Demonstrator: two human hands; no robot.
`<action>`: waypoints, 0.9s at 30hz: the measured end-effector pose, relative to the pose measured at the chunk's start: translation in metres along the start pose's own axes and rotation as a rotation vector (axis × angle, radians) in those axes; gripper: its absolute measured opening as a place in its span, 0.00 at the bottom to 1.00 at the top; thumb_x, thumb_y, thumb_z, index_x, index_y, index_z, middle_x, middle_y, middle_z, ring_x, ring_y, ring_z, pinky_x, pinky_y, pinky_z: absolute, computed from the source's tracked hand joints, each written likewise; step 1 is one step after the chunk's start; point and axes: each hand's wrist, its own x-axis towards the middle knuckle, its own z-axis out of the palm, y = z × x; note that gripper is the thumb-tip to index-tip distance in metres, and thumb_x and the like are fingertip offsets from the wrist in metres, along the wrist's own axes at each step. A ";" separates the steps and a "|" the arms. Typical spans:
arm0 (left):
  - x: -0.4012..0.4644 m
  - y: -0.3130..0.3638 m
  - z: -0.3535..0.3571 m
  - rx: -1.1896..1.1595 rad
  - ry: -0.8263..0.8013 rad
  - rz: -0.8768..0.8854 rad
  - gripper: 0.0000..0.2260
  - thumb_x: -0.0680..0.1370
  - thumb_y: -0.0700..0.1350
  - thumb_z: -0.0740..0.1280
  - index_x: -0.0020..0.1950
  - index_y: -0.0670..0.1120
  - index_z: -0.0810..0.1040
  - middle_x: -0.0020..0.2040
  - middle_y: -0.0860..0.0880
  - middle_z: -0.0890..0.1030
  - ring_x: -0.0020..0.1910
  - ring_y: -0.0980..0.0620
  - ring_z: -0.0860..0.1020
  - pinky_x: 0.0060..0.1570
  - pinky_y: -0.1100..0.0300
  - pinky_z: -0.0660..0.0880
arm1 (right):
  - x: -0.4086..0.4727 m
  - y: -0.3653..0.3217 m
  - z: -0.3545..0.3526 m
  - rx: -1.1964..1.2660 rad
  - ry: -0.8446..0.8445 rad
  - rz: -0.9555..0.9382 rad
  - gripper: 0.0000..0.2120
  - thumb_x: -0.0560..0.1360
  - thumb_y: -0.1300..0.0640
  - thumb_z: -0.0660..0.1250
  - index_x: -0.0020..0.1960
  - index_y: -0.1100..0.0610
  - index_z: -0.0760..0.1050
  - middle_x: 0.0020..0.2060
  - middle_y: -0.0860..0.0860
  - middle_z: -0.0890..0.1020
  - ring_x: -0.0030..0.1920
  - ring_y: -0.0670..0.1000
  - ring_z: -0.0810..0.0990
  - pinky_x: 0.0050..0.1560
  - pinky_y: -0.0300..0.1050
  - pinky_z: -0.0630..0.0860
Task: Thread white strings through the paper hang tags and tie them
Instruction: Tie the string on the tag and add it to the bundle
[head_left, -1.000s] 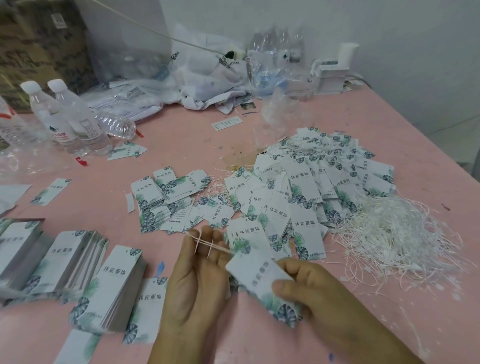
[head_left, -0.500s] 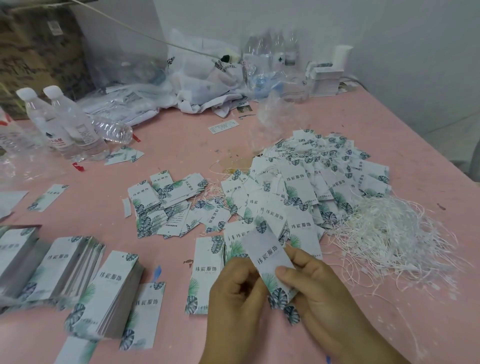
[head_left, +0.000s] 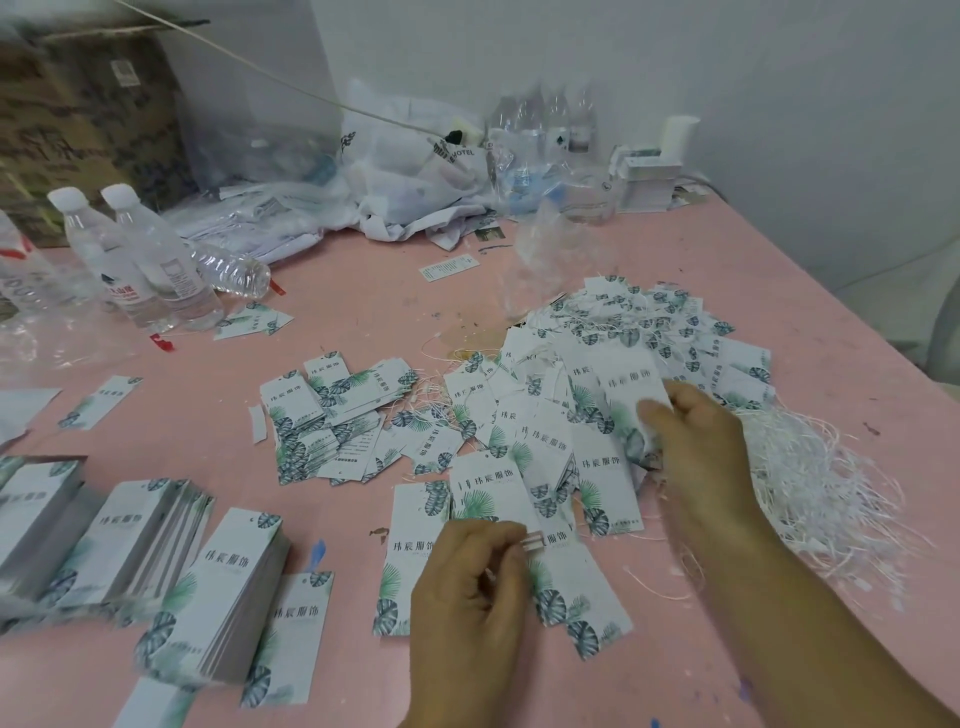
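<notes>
Head view. The right hand reaches over the heap of strung tags with a paper tag pinched between thumb and fingers, apparently setting it down on the heap. The left hand stays near the body, its fingers curled round something small and pale at the fingertips; whether that is a string end cannot be told. For a clean step, the tag is best let go flat on the heap, its loop clear of its neighbours, before the hand turns to the bundle of white strings lying just beside the heap to the right. Stacks of unstrung tags stand at the left on the pink table, with loose tags scattered between. Water bottles and crumpled plastic bags sit well back. The tangled strings may snag and lift together.
</notes>
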 end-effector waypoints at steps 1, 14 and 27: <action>0.001 -0.001 -0.001 0.019 0.010 0.003 0.06 0.74 0.49 0.66 0.48 0.57 0.81 0.45 0.59 0.79 0.39 0.57 0.78 0.36 0.73 0.70 | 0.014 -0.005 0.004 -0.074 0.018 -0.065 0.11 0.77 0.61 0.64 0.50 0.49 0.82 0.42 0.44 0.86 0.37 0.40 0.82 0.35 0.36 0.78; 0.015 -0.015 -0.022 0.235 0.126 -0.182 0.12 0.74 0.40 0.71 0.47 0.59 0.78 0.46 0.60 0.77 0.44 0.60 0.76 0.37 0.68 0.69 | 0.037 -0.002 0.024 -0.750 0.083 -0.465 0.14 0.79 0.56 0.66 0.64 0.55 0.74 0.60 0.52 0.73 0.58 0.52 0.73 0.55 0.48 0.73; 0.039 -0.041 -0.055 0.417 0.032 -0.529 0.12 0.69 0.54 0.73 0.44 0.54 0.71 0.38 0.55 0.77 0.38 0.56 0.77 0.37 0.57 0.72 | -0.060 0.025 0.052 -0.787 -0.380 -0.081 0.15 0.70 0.35 0.68 0.42 0.46 0.70 0.34 0.43 0.76 0.32 0.42 0.74 0.32 0.40 0.68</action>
